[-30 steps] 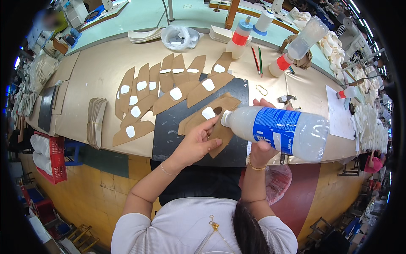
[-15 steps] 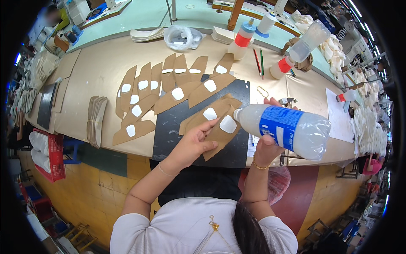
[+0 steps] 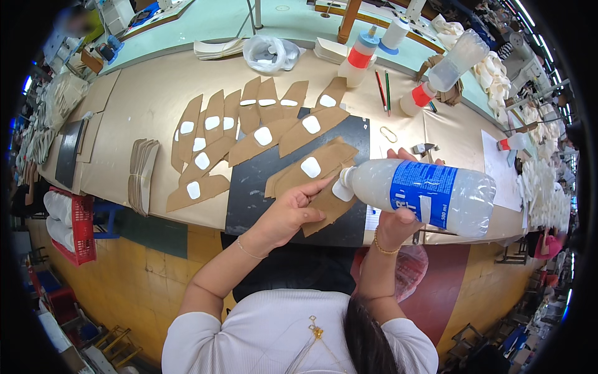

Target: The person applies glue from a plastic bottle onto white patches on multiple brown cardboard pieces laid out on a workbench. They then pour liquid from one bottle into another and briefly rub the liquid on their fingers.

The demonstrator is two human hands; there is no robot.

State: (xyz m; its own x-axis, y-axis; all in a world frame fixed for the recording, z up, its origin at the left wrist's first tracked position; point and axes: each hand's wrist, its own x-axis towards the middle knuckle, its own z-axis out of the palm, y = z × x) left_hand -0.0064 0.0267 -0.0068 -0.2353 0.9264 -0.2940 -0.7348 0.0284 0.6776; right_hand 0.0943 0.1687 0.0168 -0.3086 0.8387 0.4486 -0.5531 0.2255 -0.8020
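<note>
My right hand (image 3: 397,225) is wrapped around a clear plastic bottle (image 3: 466,202) with a blue label, which lies tipped on its side. The bottle's mouth points left, over the white patch (image 3: 342,191) on a brown shoe-part-like cutout (image 3: 324,215). By that cutout's left edge, my left hand (image 3: 293,213) pinches it between thumb and fingers. Beneath it, more brown cutouts (image 3: 293,177) rest on a black board (image 3: 249,193), one showing a white patch. Several others with white patches (image 3: 264,136) spread out behind and to the left.
A bundled stack of cutouts (image 3: 142,177) stands left. At the back are a clear plastic bag (image 3: 271,53), a blue-capped bottle (image 3: 357,61), a thread cone (image 3: 395,34) and pencils (image 3: 387,93). An upturned bottle (image 3: 458,59) sits back right. A red crate (image 3: 84,230) is beside the table.
The bottle has shifted slightly right and its mouth now overlaps the white patch on the held cutout. My left hand has stayed nearly in place.
</note>
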